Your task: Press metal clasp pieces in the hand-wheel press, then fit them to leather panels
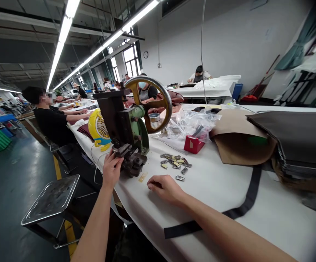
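Observation:
A hand-wheel press [114,112] with a dark ram and green body stands on the white-covered table. My left hand [112,169] is at the left side of its lower die block [132,160], thumb and fingers closed at the block's edge; whatever lies between them is hidden. Just right of the block, my right hand [164,187] rests low over the table with fingers curled in. Its fingertips are close to a small flat gold-coloured piece [143,177]. Beyond it lies a loose group of small patterned metal pieces [174,160], some silver and some yellowish.
A yellow fan [99,125] stands behind the press. To the right are a red box [194,145], clear plastic bags [187,122], a black strap [239,211] and stacked brown and dark sheets [305,138]. A metal-topped stool [51,196] stands left; a co-worker [51,120] sits beyond.

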Demonstrator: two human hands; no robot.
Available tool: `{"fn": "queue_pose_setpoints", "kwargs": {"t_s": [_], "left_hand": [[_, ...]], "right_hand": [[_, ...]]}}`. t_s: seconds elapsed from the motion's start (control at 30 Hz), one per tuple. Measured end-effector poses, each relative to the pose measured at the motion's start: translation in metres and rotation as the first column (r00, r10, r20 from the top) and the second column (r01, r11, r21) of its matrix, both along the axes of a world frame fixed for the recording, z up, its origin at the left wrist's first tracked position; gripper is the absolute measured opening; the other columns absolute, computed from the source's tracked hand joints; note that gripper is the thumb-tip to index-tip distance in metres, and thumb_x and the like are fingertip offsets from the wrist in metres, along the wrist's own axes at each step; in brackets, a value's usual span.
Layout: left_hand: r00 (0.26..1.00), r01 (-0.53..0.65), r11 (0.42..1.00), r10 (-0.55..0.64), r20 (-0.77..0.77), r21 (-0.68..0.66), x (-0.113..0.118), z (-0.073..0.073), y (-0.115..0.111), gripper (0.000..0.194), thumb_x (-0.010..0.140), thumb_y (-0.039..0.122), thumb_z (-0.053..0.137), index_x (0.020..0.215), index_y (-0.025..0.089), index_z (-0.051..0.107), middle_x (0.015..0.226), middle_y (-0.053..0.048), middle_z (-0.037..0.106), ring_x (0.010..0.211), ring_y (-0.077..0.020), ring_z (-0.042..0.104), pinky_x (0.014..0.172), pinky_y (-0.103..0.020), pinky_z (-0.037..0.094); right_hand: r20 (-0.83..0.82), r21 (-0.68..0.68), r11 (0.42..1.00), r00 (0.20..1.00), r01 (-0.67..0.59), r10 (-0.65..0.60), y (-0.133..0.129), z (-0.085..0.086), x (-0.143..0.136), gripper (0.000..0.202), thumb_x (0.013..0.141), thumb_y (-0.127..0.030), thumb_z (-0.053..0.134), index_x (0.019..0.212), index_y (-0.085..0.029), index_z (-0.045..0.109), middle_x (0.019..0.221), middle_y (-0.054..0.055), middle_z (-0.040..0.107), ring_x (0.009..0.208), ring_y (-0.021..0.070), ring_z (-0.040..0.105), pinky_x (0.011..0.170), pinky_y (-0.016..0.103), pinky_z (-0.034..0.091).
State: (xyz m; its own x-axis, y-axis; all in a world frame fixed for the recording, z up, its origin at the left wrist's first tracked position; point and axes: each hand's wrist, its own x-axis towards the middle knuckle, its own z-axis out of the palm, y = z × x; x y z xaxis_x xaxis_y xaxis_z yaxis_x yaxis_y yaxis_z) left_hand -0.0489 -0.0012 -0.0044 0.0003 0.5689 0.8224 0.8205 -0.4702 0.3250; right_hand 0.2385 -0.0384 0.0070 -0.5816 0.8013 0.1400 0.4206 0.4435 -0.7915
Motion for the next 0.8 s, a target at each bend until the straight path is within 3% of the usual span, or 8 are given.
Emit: {"fn": "queue_pose_setpoints", "kwargs": {"t_s": [0.07, 0.17, 0.27, 0.47, 0.67, 0.8], "left_hand": [[0.999, 0.02, 1.0, -0.021, -0.05, -0.018, -0.012, 0.003, 0.002, 0.023, 0.097, 0.036, 0.058, 0.095, 0.023, 0.077, 0.12, -0.008, 0.068, 0.131, -0.0277, 0.053, 0.113, -0.047, 0.042], [0.995, -0.061, 0.998, 0.063, -0.075, 0.026, -0.02, 0.006, 0.004, 0.025, 0.092, 0.044, 0.065, 0.091, 0.022, 0.079, 0.118, -0.01, 0.065, 0.117, -0.0277, 0.058, 0.103, -0.043, 0.048], [0.988, -0.135, 0.988, 0.14, -0.068, 0.074, -0.014, 0.003, 0.003, 0.028, 0.091, 0.045, 0.067, 0.089, 0.02, 0.079, 0.106, -0.01, 0.066, 0.104, -0.0258, 0.061, 0.094, -0.039, 0.05], [0.965, -0.26, 0.954, 0.262, 0.001, 0.149, 0.007, -0.008, -0.008, 0.028, 0.097, 0.038, 0.059, 0.099, 0.017, 0.076, 0.097, -0.011, 0.071, 0.096, -0.0231, 0.064, 0.093, -0.037, 0.049], [0.976, -0.204, 0.972, 0.21, -0.051, 0.115, 0.008, -0.008, -0.011, 0.028, 0.099, 0.038, 0.055, 0.103, 0.018, 0.074, 0.103, -0.01, 0.073, 0.101, -0.0235, 0.064, 0.101, -0.04, 0.045], [0.97, -0.236, 0.97, 0.238, -0.048, 0.055, 0.006, -0.001, -0.011, 0.031, 0.098, 0.044, 0.056, 0.099, 0.02, 0.075, 0.116, -0.011, 0.068, 0.116, -0.0262, 0.059, 0.107, -0.044, 0.04]], "right_hand": [[-0.002, 0.009, 1.0, 1.0, -0.006, 0.006, 0.0, 0.001, 0.0, 0.02, 0.091, -0.025, 0.058, 0.097, -0.022, 0.076, 0.089, 0.001, 0.075, 0.077, 0.0161, 0.064, 0.071, 0.024, 0.043], [0.005, 0.013, 1.0, 1.0, -0.009, 0.009, 0.001, 0.0, 0.0, 0.019, 0.09, -0.023, 0.06, 0.097, -0.021, 0.077, 0.088, 0.002, 0.075, 0.075, 0.0154, 0.064, 0.07, 0.024, 0.042], [0.002, 0.021, 1.0, 1.0, -0.017, 0.017, 0.003, -0.002, -0.001, 0.018, 0.09, -0.02, 0.06, 0.097, -0.021, 0.077, 0.085, 0.001, 0.074, 0.07, 0.0137, 0.061, 0.067, 0.023, 0.041], [-0.009, 0.04, 0.999, 1.0, -0.025, 0.025, 0.003, -0.003, 0.0, 0.017, 0.089, -0.018, 0.06, 0.095, -0.02, 0.077, 0.083, 0.0, 0.074, 0.068, 0.0124, 0.06, 0.066, 0.023, 0.04], [0.003, 0.074, 0.997, 1.0, -0.03, 0.03, 0.004, -0.003, 0.0, 0.017, 0.09, -0.02, 0.06, 0.094, -0.02, 0.076, 0.084, 0.0, 0.074, 0.07, 0.0135, 0.061, 0.067, 0.024, 0.04], [0.007, 0.076, 0.997, 1.0, -0.03, 0.029, 0.006, -0.006, 0.0, 0.017, 0.091, -0.02, 0.06, 0.097, -0.021, 0.077, 0.089, 0.001, 0.075, 0.076, 0.0155, 0.064, 0.07, 0.024, 0.042]]}}
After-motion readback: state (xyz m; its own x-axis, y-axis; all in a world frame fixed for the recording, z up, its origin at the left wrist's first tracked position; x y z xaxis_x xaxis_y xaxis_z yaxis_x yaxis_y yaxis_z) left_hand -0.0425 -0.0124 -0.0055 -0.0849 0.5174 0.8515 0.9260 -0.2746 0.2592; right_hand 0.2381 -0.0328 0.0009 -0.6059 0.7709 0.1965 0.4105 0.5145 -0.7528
